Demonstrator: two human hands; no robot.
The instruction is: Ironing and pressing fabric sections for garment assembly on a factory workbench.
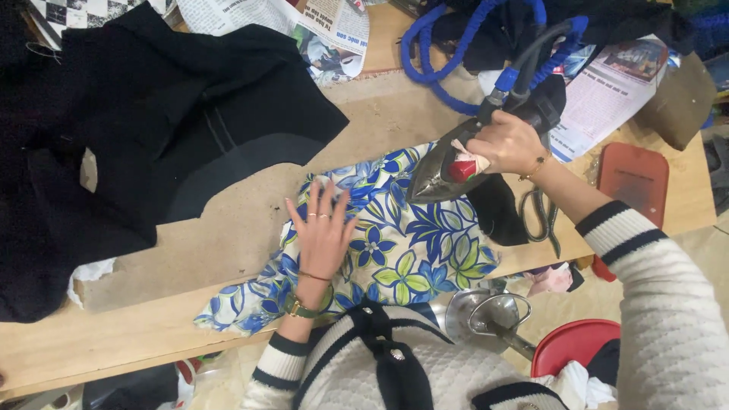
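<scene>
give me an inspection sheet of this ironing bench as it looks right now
surface: wooden table with a brown padded board on top
job's things: floral fabric lies flat; iron sits on its upper edge
clutter: black cloth, newspapers, scissors, red pad
grippers: left hand flat on the fabric; right hand grips the iron's handle
cables: blue hose coiled behind the iron
surroundings: red stool, metal funnel below the table edge

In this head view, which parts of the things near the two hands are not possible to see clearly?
- Soleplate of the grey steam iron: faces down on the blue floral fabric.
- Iron handle: covered by the right hand.
- Fabric under the left hand: hidden.
- Grey scissors: partly behind the right wrist.
</scene>
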